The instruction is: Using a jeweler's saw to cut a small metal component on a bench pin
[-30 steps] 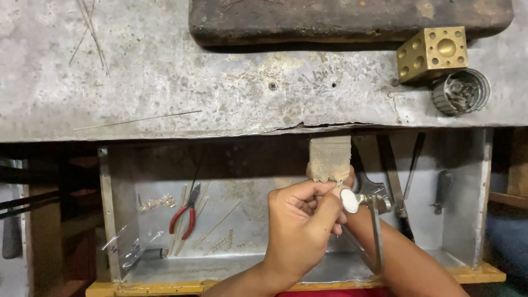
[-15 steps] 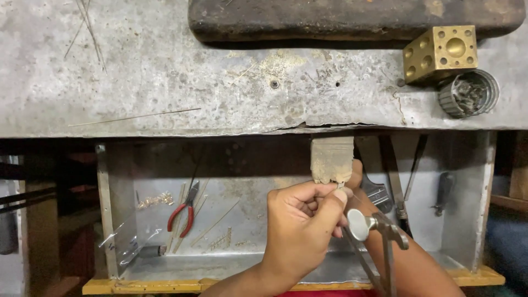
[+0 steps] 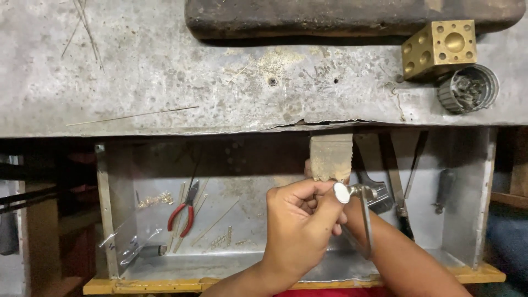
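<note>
While our left hand (image 3: 300, 225) pinches something small against the wooden bench pin (image 3: 330, 157), its fingers (image 3: 308, 192) are closed together, though the piece itself is hidden. Our right hand is mostly covered; we can't tell its grip, but the saw frame (image 3: 360, 209) with its round knob sits right at the pin's lower end. Good practice, we judge: keep the piece pressed firm on the pin, blade upright, strokes light. Red pliers (image 3: 184, 209) lie in the tray (image 3: 220, 264) below, brass dapping block (image 3: 438, 48) on the bench (image 3: 165, 82).
</note>
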